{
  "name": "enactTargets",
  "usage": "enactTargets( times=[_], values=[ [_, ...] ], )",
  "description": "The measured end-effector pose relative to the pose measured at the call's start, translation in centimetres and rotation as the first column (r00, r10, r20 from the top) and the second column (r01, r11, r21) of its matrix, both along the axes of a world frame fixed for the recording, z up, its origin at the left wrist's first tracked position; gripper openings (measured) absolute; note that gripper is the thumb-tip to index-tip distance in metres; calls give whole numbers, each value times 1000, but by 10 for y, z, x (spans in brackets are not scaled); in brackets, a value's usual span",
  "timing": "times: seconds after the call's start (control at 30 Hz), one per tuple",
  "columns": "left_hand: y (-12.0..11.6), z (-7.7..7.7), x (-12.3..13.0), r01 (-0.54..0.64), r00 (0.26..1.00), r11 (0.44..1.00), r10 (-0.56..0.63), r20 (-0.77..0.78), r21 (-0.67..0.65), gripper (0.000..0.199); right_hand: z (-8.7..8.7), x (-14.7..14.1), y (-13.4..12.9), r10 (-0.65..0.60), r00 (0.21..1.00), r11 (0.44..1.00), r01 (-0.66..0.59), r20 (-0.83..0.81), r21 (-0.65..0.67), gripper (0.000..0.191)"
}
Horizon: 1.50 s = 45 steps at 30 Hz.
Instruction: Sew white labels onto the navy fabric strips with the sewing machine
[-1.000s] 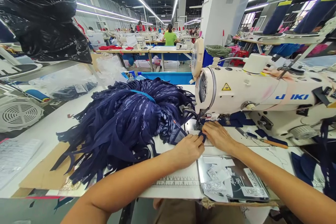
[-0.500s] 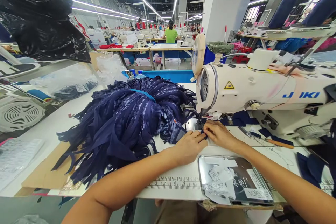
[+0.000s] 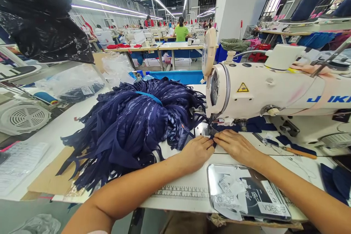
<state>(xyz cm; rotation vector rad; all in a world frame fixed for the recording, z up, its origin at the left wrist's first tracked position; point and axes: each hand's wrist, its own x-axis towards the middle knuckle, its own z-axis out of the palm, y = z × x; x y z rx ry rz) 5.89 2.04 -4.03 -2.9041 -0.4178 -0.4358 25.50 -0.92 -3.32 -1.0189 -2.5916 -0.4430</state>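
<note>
Just under fingers (image 3: pixel 203 142) — navy fabric (image 3: pixel 215 144)

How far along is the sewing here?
Looks done: the bundle is gathered by a blue band; finished seams can't be told. In hand: left hand and right hand press navy fabric at the machine. Probably left: this piece's stitching, perhaps the loose labels.

Both forearms reaching inward — left hand (image 3: pixel 196 152) palm-down, right hand (image 3: pixel 238 146) flattened
</note>
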Motion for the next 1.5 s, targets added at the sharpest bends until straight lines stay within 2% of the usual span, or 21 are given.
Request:
enactTargets(
  times=[0.17, 0.3, 0.57, 0.8, 1.0, 1.27, 1.5],
  values=[
    [6, 2, 3, -19, 1000, 1000, 19, 15, -16, 22, -4, 7, 10, -7, 998, 999, 5, 58, 34, 30],
    [9, 3, 14, -84, 996, 996, 84, 0, -10, 22, -11, 15, 19, -88, 993, 995, 84, 73, 59, 39],
    [10, 5, 24, -154, 987, 987, 152, -56, -38, 20, -25, 23, 27, -118, 992, 993, 117, 43, 25, 43],
    [9, 4, 26, -178, 983, 983, 176, -50, -50, 23, -20, 24, 26, -126, 987, 992, 122, 97, 45, 46],
    [12, 4, 27, -184, 982, 982, 182, -44, -40, 23, -24, 24, 27, -152, 984, 988, 149, 93, 45, 47],
    [15, 5, 34, -208, 978, 978, 208, -13, 31, 18, -11, 18, 26, -158, 977, 983, 141, 144, 117, 42],
    [16, 4, 38, -237, 971, 969, 238, -2, 67, 15, -14, 14, 29, -221, 968, 971, 207, 119, 124, 43]
  ],
)
